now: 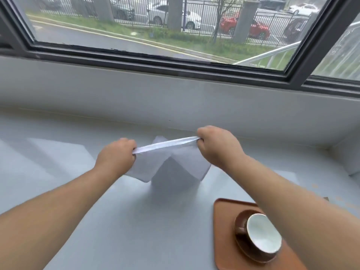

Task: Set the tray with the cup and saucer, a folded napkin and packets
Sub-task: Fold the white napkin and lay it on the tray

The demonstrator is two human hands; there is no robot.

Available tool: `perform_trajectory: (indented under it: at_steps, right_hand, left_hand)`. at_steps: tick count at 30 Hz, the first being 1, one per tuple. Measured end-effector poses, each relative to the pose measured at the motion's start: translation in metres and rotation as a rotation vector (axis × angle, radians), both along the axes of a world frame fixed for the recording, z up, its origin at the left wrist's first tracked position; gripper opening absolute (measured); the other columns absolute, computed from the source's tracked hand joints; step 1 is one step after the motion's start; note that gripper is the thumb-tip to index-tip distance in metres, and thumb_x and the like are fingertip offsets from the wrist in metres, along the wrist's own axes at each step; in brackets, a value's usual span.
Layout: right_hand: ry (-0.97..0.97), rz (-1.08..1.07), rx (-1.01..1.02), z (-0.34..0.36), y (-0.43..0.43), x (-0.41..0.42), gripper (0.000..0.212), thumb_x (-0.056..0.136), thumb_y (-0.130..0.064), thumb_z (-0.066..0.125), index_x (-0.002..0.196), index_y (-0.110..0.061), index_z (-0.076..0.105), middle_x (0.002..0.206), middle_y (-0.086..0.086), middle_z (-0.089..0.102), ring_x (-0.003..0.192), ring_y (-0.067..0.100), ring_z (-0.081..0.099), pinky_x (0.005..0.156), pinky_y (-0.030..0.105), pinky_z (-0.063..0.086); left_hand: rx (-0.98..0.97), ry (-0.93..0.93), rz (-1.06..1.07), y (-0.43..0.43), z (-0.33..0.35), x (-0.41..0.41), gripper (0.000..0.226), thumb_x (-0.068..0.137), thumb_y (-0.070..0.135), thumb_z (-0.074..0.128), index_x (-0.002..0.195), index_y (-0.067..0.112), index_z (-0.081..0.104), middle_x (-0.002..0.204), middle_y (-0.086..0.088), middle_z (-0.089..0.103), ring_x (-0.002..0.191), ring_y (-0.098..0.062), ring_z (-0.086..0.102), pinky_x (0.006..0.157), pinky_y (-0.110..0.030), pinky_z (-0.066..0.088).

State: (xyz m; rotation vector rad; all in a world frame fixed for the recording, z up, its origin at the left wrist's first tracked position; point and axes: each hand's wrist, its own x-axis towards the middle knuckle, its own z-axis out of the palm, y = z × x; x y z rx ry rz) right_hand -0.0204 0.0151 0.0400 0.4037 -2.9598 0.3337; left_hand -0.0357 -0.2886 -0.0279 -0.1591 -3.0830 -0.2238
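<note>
A white napkin [167, 166] hangs in the air above the pale counter, stretched taut along its top edge. My left hand [116, 156] pinches its left end and my right hand [216, 147] pinches its right end. Two loose corners droop below the fold. At the lower right lies an orange-brown tray [224, 230]. On it rests a brown saucer [245, 250] carrying a brown cup [263, 232] with a white inside. My right forearm passes over the tray's right part and hides it. No packets are visible.
The pale grey counter [97, 221] runs back to a low white wall under a dark-framed window [175, 61]. A white object [352, 158] stands at the right edge. The counter's corner turns at the far right.
</note>
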Motion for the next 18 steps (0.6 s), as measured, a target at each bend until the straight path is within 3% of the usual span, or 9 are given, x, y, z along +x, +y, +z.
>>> perform_trajectory:
  at_steps: [5,8,11,15,18]
  right_hand:
    - [0.102,-0.176,0.135,0.069,0.060,-0.034,0.016,0.093,-0.014,0.046,0.078,-0.018,0.052,0.096,0.015,0.066,0.088,0.041,0.063,0.063,0.037,0.041]
    - [0.311,-0.247,0.082,0.116,0.076,-0.037,0.023,0.092,-0.011,0.045,0.098,-0.013,0.068,0.099,0.017,0.070,0.088,0.042,0.064,0.064,0.039,0.043]
    - [0.494,-0.272,0.066,0.153,0.082,-0.020,0.031,0.091,-0.009,0.045,0.107,-0.014,0.070,0.096,0.017,0.073,0.085,0.042,0.065,0.066,0.042,0.051]
    - [0.571,-0.238,0.076,0.157,0.078,0.027,0.026,0.091,-0.007,0.054,0.108,-0.015,0.071,0.093,0.014,0.075,0.083,0.041,0.068,0.065,0.042,0.055]
    - [0.533,-0.196,0.101,0.123,0.071,0.073,0.020,0.085,-0.003,0.066,0.100,-0.013,0.074,0.085,0.014,0.075,0.075,0.041,0.069,0.060,0.044,0.057]
  left_hand:
    - [-0.033,0.269,0.009,-0.003,0.096,-0.046,0.016,0.095,0.018,0.053,0.100,0.016,0.068,0.101,-0.017,0.075,0.088,-0.042,0.069,0.075,-0.044,0.050]
    - [0.001,0.479,-0.052,-0.005,0.163,-0.058,0.014,0.099,0.017,0.055,0.102,0.010,0.067,0.094,-0.023,0.075,0.082,-0.046,0.068,0.074,-0.047,0.049]
    - [0.007,0.651,-0.156,-0.014,0.209,-0.053,0.012,0.099,0.013,0.060,0.103,0.004,0.068,0.088,-0.028,0.074,0.077,-0.049,0.068,0.073,-0.051,0.051]
    - [-0.006,0.814,-0.258,-0.036,0.219,-0.024,0.006,0.095,0.008,0.066,0.092,0.002,0.067,0.072,-0.025,0.070,0.063,-0.047,0.066,0.063,-0.050,0.051]
    - [-0.017,0.796,-0.297,-0.052,0.191,0.016,0.017,0.092,0.015,0.059,0.084,0.006,0.072,0.069,-0.020,0.070,0.064,-0.042,0.067,0.063,-0.050,0.052]
